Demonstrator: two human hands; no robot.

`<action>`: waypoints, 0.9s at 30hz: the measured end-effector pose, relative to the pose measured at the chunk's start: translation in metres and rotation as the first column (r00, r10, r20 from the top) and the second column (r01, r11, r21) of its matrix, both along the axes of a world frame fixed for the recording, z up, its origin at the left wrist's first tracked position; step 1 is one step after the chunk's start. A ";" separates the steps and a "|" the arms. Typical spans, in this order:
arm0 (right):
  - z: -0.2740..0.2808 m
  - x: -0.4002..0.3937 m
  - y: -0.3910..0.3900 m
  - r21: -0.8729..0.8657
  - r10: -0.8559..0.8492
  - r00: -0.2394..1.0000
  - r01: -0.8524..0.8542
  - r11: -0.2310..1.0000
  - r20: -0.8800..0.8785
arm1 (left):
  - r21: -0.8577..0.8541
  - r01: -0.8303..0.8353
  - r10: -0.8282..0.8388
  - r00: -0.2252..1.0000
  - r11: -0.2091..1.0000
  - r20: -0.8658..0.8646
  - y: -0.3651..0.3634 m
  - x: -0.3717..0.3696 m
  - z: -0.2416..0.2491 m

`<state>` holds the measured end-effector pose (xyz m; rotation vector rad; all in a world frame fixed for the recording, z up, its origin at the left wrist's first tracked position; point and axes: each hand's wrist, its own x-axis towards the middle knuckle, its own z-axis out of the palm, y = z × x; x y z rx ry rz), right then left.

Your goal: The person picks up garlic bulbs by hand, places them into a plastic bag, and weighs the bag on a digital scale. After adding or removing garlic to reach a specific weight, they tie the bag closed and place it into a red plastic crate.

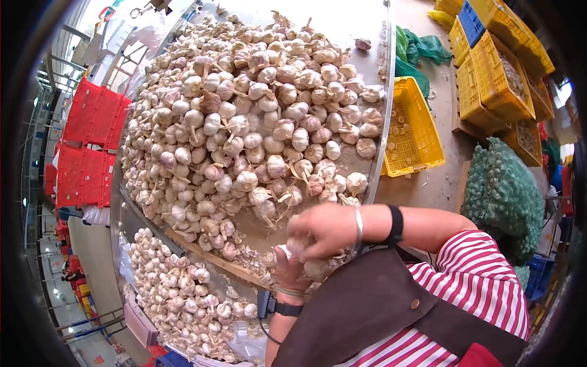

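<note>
A garlic bulb (297,246), partly hidden by fingers, sits between my two hands low in the head view. My right hand (325,230), with a silver bangle at the wrist, curls over the bulb from above. Below it, my left hand (291,273) wears a watch and cups the bulb from the other side, its fingers partly covered. Another garlic bulb (318,269) shows just under my right hand. Beyond my hands a large heap of garlic bulbs (244,128) covers the metal table (365,202). Loose skins (254,260) lie along its near edge.
A lower tray of garlic bulbs (183,296) stands at the lower left, behind a wooden ledge (214,261). To the right are a yellow crate (413,131), stacked yellow crates (489,79) and a full green net sack (504,189). Red crates (88,147) stand at the left.
</note>
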<state>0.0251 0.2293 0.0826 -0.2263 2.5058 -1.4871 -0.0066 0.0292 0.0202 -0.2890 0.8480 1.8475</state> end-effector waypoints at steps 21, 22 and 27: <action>-0.070 -0.058 0.109 0.762 -0.258 0.931 -0.031 0.647 0.257 | -0.647 -0.681 -0.431 0.497 0.343 -0.753 -0.166 -0.113 0.020; -0.058 -0.059 0.110 0.740 -0.268 0.911 -0.056 0.670 0.312 | -0.662 -0.554 -0.528 0.408 0.505 -0.744 -0.144 -0.100 0.015; -0.023 -0.034 0.132 -0.366 -0.325 0.875 0.452 0.813 0.359 | -0.631 -0.336 -0.693 -0.103 0.699 -0.713 -0.031 -0.042 -0.006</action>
